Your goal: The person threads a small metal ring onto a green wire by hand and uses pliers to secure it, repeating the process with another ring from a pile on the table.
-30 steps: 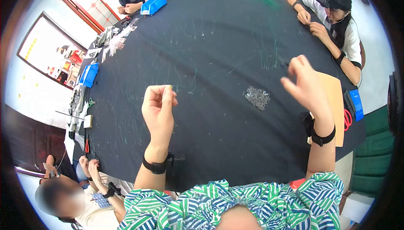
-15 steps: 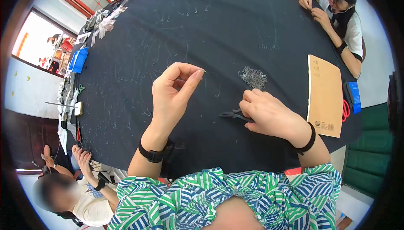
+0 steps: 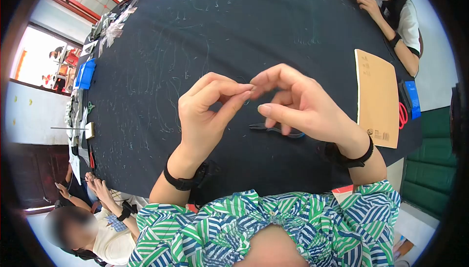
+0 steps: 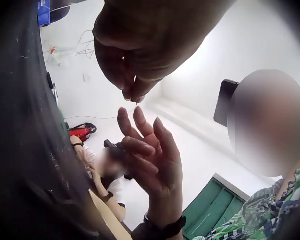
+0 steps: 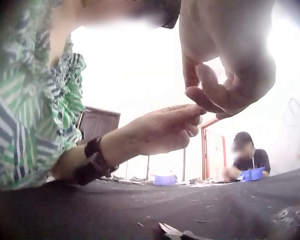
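Note:
In the head view my left hand [image 3: 207, 108] pinches the end of a thin greenish thread [image 4: 97, 117] between thumb and index fingertip, above the black-covered table. Whatever else sits in that pinch is too small to make out. Close beside those fingertips is my right hand [image 3: 305, 103], its fingers loosely curved and its thumb apart, with nothing held between them. Beneath the right hand, a pair of dark pliers [image 3: 264, 127] lies on the cloth, partly covered by the fingers. A small pile of metal hooks [image 5: 290, 215] shows blurred in the right wrist view.
A brown paper envelope [image 3: 377, 100] lies at the right, with red-handled scissors [image 3: 403, 115] and a blue packet [image 3: 413, 100] beyond. Thin threads with hooks [image 3: 161, 71] spread over the cloth to the left. Blue bins [image 3: 85, 74] line the far left edge. Other people sit around the table.
My right hand came down over the pliers, then left them on the table and moved up and left to my left fingertips. The left hand shifted right, keeping its pinch.

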